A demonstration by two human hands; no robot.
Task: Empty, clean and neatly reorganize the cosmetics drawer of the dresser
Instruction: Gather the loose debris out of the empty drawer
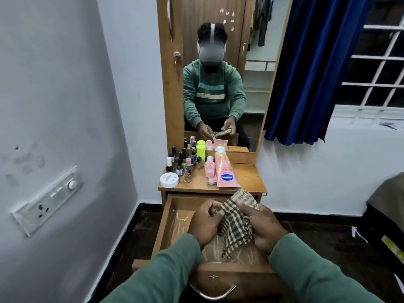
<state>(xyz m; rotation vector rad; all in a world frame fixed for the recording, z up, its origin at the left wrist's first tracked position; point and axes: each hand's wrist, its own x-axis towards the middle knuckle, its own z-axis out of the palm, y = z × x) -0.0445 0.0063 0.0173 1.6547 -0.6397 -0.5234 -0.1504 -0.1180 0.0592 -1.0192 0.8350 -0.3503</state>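
Both hands sit in the lower middle of the frame, over the pulled-out wooden drawer (175,217) of the small wooden dresser (249,182). The left hand (204,224) pinches one edge of a brown-and-cream checked cloth (237,226) between thumb and fingers, and the right hand (265,228) grips the other side, thumb on top, so the cloth hangs bunched between them above the drawer. Inside the drawer there's only a crinkly clear plastic liner (181,224) showing. All the cosmetics are up on the dresser top in the centre of the frame: a cluster of small nail polish bottles (183,162), a round white cream jar (169,180), a neon yellow-green bottle (201,149), a small pink bottle (209,167) and a big pink Vaseline tube (226,171) lying down. Tall wood-framed mirror (258,88) behind, dark blue curtain (310,68) at upper right, white barred window (378,66) at the far right, and a grey switch-and-socket plate (47,200) on the left wall.
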